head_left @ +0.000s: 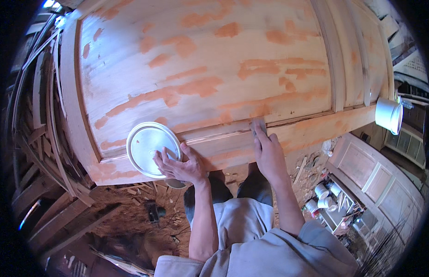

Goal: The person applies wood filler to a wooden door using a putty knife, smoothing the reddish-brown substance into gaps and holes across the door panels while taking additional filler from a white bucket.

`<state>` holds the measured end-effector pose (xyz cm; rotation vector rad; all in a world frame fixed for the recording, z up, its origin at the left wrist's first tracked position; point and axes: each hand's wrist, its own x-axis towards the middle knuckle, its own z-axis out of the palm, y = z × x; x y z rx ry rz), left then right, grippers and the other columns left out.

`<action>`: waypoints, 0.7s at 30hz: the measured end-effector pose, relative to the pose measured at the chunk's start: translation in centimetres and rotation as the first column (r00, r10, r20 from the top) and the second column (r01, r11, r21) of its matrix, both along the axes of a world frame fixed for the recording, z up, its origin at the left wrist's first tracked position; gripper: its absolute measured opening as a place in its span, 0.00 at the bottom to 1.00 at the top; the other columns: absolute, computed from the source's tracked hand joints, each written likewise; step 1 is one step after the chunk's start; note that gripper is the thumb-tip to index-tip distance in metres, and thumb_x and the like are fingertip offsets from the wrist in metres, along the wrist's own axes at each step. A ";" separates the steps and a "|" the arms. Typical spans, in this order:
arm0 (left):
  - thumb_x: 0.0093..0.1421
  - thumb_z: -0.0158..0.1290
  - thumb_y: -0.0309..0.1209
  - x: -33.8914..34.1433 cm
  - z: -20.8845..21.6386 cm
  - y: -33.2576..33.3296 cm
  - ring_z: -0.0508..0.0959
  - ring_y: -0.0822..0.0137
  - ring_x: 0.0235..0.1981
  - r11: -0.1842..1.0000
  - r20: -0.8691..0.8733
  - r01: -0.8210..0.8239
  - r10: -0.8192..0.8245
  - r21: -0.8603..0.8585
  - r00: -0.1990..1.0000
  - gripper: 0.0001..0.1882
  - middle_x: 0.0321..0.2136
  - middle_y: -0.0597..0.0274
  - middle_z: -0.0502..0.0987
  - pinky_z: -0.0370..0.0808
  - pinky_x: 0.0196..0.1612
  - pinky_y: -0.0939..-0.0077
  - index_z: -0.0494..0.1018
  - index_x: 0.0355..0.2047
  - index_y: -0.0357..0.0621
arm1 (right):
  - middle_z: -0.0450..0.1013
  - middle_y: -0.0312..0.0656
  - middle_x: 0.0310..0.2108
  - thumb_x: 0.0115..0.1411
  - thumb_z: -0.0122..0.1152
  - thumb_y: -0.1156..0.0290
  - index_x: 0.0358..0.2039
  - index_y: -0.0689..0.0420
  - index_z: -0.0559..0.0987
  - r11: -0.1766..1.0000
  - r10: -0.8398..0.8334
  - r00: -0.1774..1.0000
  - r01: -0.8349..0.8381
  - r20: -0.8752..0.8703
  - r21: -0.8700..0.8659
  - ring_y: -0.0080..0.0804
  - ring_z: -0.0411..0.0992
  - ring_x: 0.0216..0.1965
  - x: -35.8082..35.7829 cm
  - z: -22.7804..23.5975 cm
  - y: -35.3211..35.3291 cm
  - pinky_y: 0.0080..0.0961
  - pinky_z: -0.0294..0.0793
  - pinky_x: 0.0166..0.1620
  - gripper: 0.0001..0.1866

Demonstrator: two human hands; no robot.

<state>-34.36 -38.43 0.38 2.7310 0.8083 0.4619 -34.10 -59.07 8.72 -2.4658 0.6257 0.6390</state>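
A wooden panelled door, marked with patches of orange-brown filler, lies flat in front of me. On its near left edge rests a round white bucket lid with a raised rim and a small orange speck. My left hand lies over the lid's right side, fingers apart and touching its face. To the right, my right hand grips a putty knife, index finger stretched along it. The blade points away from me at the moulding groove between panel and near rail. Its grip is mostly hidden in the hand.
A white bucket is at the door's right end. Long timber strips crowd the left side. Below right, another panelled door leans near several white tubs. Wood scraps and shavings cover the floor.
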 end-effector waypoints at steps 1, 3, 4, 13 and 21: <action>0.64 0.54 0.54 0.0 0.0 0.0 0.61 0.47 0.66 1.000 -0.008 -0.003 0.003 -0.012 1.000 0.31 0.61 0.46 0.64 0.55 0.66 0.44 0.65 0.57 0.45 | 0.70 0.57 0.35 0.67 0.52 0.68 0.63 0.54 0.70 0.999 0.047 0.999 -0.047 0.013 -0.001 0.55 0.73 0.37 -0.5 0.2 -0.5 0.44 0.76 0.41 0.24; 0.63 0.54 0.54 -0.1 0.1 -0.1 0.61 0.47 0.66 0.999 -0.015 -0.021 0.021 -0.026 1.000 0.31 0.61 0.47 0.64 0.54 0.66 0.44 0.65 0.58 0.46 | 0.71 0.55 0.35 0.68 0.51 0.67 0.63 0.55 0.70 0.994 0.109 0.994 -0.109 0.026 -0.005 0.52 0.74 0.33 -1.0 0.1 -0.7 0.42 0.78 0.38 0.23; 0.63 0.53 0.54 0.0 0.1 -0.1 0.61 0.48 0.66 1.000 -0.026 -0.020 0.019 -0.025 0.999 0.31 0.62 0.47 0.64 0.54 0.66 0.44 0.65 0.58 0.46 | 0.71 0.56 0.35 0.69 0.50 0.66 0.64 0.55 0.68 0.985 0.006 0.990 -0.029 0.138 0.167 0.52 0.75 0.31 -1.0 -0.1 -0.6 0.43 0.79 0.36 0.23; 0.63 0.55 0.53 0.2 0.4 -0.1 0.60 0.49 0.66 0.999 -0.032 -0.027 0.026 -0.029 0.999 0.31 0.62 0.48 0.64 0.53 0.67 0.47 0.65 0.58 0.47 | 0.72 0.39 0.25 0.74 0.43 0.60 0.43 0.55 0.71 0.299 -0.569 0.735 0.602 -0.368 0.740 0.23 0.70 0.18 -2.0 -1.0 3.7 0.26 0.78 0.23 0.13; 0.62 0.55 0.54 0.1 0.0 0.1 0.62 0.51 0.66 0.999 -0.018 -0.033 0.033 -0.016 0.999 0.31 0.62 0.51 0.65 0.53 0.67 0.49 0.67 0.57 0.47 | 0.69 0.36 0.20 0.75 0.41 0.59 0.34 0.54 0.67 0.495 -0.580 0.763 0.609 -0.285 0.620 0.20 0.68 0.15 -0.8 -2.0 6.0 0.22 0.71 0.17 0.14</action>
